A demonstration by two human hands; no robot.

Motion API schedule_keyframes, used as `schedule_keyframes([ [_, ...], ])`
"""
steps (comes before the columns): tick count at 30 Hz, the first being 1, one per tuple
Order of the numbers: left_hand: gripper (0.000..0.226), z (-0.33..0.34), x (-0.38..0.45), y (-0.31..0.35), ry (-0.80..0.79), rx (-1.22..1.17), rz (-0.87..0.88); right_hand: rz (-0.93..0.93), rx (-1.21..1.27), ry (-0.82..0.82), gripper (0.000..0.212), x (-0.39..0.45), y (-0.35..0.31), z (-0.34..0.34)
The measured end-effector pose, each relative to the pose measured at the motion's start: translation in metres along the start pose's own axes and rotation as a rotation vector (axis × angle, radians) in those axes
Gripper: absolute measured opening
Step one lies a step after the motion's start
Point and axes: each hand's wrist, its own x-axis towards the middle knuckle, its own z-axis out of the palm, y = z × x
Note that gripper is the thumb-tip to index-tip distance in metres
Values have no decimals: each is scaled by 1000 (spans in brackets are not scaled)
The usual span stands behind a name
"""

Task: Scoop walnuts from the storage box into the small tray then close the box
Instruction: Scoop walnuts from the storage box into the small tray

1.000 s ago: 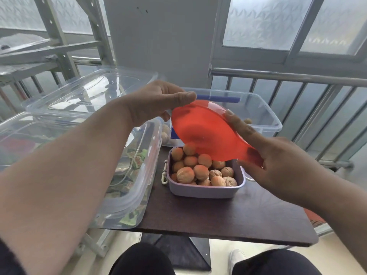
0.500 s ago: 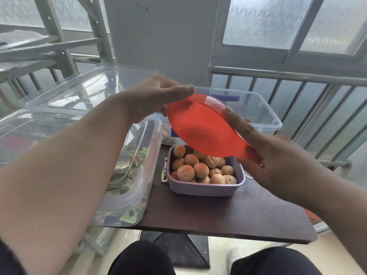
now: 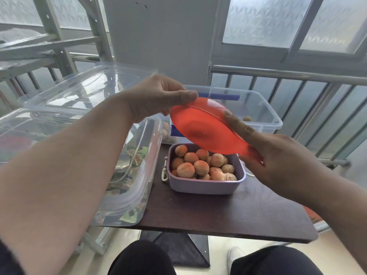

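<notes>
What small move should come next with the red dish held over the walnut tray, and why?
Probably set the red dish aside on the dark table. Both the left hand and right hand hold it tilted over the lilac tray, already heaped with walnuts, while the clear storage box behind stands open.

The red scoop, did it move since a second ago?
No, hardly. The red scoop stays tilted over the back of the purple tray, held by both hands.

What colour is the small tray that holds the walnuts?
Pale lilac, seen in the head view: the small plastic tray on the dark table.
</notes>
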Motion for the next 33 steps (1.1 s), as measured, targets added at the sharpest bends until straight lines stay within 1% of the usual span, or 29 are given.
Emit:
schedule_keyframes([
  [1, 56, 0, 0, 1, 1, -2, -7, 2, 23, 6, 99, 0, 3, 1],
  [2, 57, 0, 0, 2, 7, -16, -7, 3, 56, 17, 99, -1, 5, 2],
  [4, 70, 0, 2, 1, 26, -82, -7, -8, 151, 46, 99, 0, 11, 3],
  [5, 69, 0, 3, 1, 44, -123, -9, -12, 207, 58, 99, 1, 14, 3],
  [7, 49, -1, 3, 2, 80, -202, -11, 4, 322, 76, 101, 4, 17, 0],
  [8, 44, -1, 4, 2, 99, -225, -11, 19, 361, 91, 102, 6, 17, -1],
  [11, 39, -3, 6, 1, 169, -249, -21, 52, 425, 139, 105, 14, 18, -6],
  [15, 26, -5, 10, -6, 264, -192, -49, 87, 488, 194, 105, 27, 25, -5],
  [17, 24, -4, 10, -9, 300, -174, -86, 100, 496, 207, 105, 37, 29, -2],
  [20, 19, -3, 11, -13, 346, -59, -114, 115, 480, 225, 106, 55, 33, 3],
  [21, 20, -3, 11, -15, 360, -16, -120, 120, 474, 226, 107, 61, 35, 5],
  [23, 31, -1, 11, -16, 378, 52, -156, 140, 458, 219, 107, 75, 40, 7],
  [25, 36, 0, 11, -17, 370, 142, -201, 158, 429, 214, 107, 88, 44, 9],
  [29, 49, 1, 10, -21, 314, 284, -307, 206, 340, 203, 109, 118, 57, 19],
  [33, 72, 1, 8, -18, 239, 382, -341, 204, 238, 105, 109, 142, 67, 26],
])
